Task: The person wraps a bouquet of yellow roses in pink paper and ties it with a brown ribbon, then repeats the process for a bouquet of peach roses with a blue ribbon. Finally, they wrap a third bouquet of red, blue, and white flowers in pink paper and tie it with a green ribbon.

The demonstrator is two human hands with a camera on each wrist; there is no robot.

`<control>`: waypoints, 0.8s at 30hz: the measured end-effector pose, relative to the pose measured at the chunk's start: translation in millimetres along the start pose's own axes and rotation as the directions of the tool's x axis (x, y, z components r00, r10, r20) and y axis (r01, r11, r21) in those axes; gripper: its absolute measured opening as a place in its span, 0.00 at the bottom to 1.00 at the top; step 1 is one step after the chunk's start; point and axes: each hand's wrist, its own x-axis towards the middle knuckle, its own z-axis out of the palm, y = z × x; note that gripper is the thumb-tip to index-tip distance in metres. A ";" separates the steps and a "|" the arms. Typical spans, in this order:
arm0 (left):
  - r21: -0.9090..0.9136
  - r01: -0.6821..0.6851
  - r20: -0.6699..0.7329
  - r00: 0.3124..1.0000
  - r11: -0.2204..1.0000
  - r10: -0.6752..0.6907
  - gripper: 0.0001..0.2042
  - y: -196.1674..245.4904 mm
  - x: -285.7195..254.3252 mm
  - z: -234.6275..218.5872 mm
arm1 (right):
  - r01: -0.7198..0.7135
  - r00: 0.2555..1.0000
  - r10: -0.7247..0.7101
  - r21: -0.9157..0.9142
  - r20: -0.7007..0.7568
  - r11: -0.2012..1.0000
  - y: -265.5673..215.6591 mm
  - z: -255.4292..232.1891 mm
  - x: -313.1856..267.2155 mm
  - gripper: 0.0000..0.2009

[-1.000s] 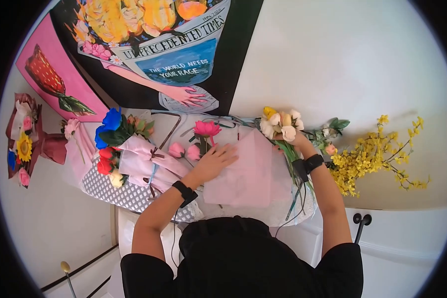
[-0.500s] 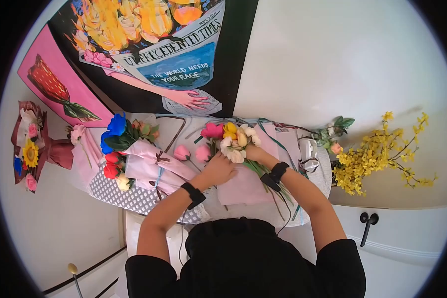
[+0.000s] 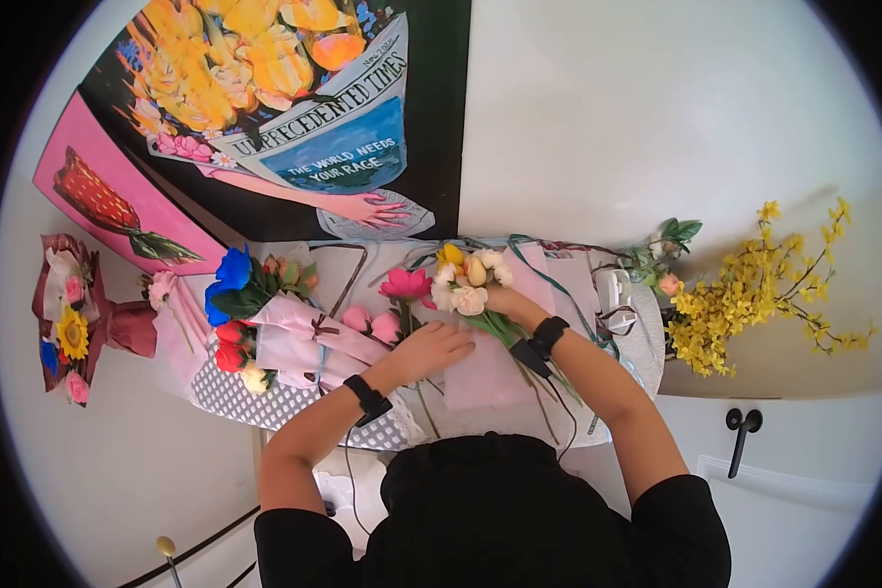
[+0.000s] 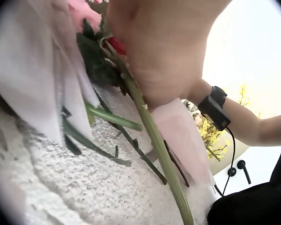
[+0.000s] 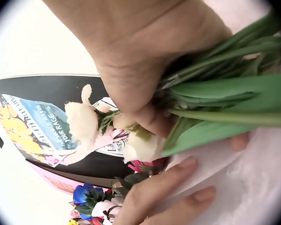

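Observation:
My right hand [image 3: 512,308] grips a bunch of white and yellow flowers [image 3: 468,298]; in the right wrist view its fingers curl round the green stems [image 5: 243,96]. Pink wrapping paper [image 3: 475,380] lies under the stems. My left hand [image 3: 429,353], fingers extended, rests by the paper's left edge, just below a deep pink flower [image 3: 406,284]. The left wrist view has a thick green stem [image 4: 164,154] running beside and partly behind the left hand [image 4: 164,51]. Two paler pink flowers [image 3: 386,326] lie to its left.
Wrapped bouquets [image 3: 309,343] with blue and red flowers lie at left on patterned cloth. Ribbons [image 3: 549,279] trail along the back, near a white object [image 3: 612,287]. Yellow blossom branches [image 3: 735,314] stand at right; paintings [image 3: 314,147] lean behind the table.
My right hand has carried the white and yellow bunch leftward over the pink paper, beside the deep pink flower. My left hand has shifted off the paper's middle toward its left edge.

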 end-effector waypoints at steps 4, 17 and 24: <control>0.230 -0.197 0.121 0.977 0.953 0.173 0.13 -3.7 12.3 11.3 | -0.241 0.969 0.243 -0.045 0.052 0.969 -0.2 -2.9 -6.1 0.14; -0.090 0.088 -0.268 0.957 0.992 -0.109 0.07 -15.7 51.5 36.7 | 0.126 0.982 -0.095 0.195 -0.160 0.973 -5.7 14.0 -88.7 0.23; -0.269 0.369 -0.260 0.862 0.890 -0.436 0.05 -7.0 72.7 24.0 | 0.079 0.964 -0.055 0.086 -0.259 0.993 30.3 -17.5 -141.8 0.17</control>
